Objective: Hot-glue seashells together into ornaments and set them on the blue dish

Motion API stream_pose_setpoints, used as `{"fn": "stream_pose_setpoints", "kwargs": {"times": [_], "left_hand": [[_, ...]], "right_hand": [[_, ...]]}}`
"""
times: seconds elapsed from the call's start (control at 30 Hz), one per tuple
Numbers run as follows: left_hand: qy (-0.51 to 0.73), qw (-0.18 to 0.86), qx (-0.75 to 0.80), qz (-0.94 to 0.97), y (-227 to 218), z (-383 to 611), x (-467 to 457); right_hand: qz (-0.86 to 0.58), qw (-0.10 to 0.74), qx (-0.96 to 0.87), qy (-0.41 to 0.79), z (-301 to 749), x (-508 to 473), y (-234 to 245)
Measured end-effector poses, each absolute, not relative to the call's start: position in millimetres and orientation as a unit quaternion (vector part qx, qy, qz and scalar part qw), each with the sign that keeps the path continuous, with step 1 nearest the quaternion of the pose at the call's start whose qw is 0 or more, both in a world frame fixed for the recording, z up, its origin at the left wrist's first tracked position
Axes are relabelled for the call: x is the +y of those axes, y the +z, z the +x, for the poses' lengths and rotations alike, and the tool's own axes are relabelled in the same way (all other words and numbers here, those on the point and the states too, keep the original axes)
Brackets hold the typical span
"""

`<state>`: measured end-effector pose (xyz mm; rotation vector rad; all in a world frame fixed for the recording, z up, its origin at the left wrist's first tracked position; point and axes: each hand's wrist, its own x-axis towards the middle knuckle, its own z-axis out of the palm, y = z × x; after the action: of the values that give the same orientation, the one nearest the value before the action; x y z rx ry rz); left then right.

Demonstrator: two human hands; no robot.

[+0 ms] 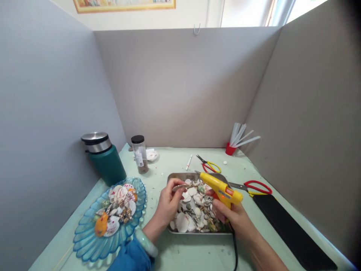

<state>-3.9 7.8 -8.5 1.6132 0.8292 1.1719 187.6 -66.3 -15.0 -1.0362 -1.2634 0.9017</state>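
Observation:
My left hand [168,200] pinches a thin piece seen edge-on, likely a shell [179,187], above the left part of a metal tray [203,233]. My right hand [229,214] is wrapped round the handle of a yellow hot glue gun [218,186]. Its nozzle points left and away from me, over the tray's far side, apart from the shell. A small orange light glows on the gun's side, and its black cord [235,248] hangs down. Many loose seashells [194,205] of mixed shapes fill the tray.
At left stand a blue scalloped plate [93,250] bearing shell pieces, a green bottle [108,163] and a clear jar [140,158]. Beyond the tray lie small scissors [209,165]; at right are larger scissors [256,187], a black slab [293,233] and glue sticks [238,133] in a red cup [230,149]. Grey panels [180,86] enclose the table.

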Motion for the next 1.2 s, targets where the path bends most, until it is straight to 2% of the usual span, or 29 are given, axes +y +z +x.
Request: {"fn": "stream_pose_setpoints", "kwargs": {"times": [0.1, 0.2, 0.53, 0.9, 1.2], "left_hand": [[0.486, 0.479, 0.329, 0.653, -9, -3, 8], [0.49, 0.481, 0.329, 0.649, -9, -4, 8], [0.462, 0.442, 0.339, 0.69, -6, -7, 6], [0.47, 0.441, 0.328, 0.691, -7, -6, 5], [0.471, 0.392, 0.325, 0.72, -7, -7, 6]], "right_hand": [[-0.475, 0.52, -0.566, 0.429, 191, -73, -17], [-0.492, 0.462, -0.629, 0.385, 196, -76, -13], [-0.531, 0.393, -0.709, 0.248, 193, -76, -11], [-0.512, 0.411, -0.71, 0.253, 192, -75, -7], [-0.506, 0.409, -0.712, 0.265, 193, -76, -8]]}}
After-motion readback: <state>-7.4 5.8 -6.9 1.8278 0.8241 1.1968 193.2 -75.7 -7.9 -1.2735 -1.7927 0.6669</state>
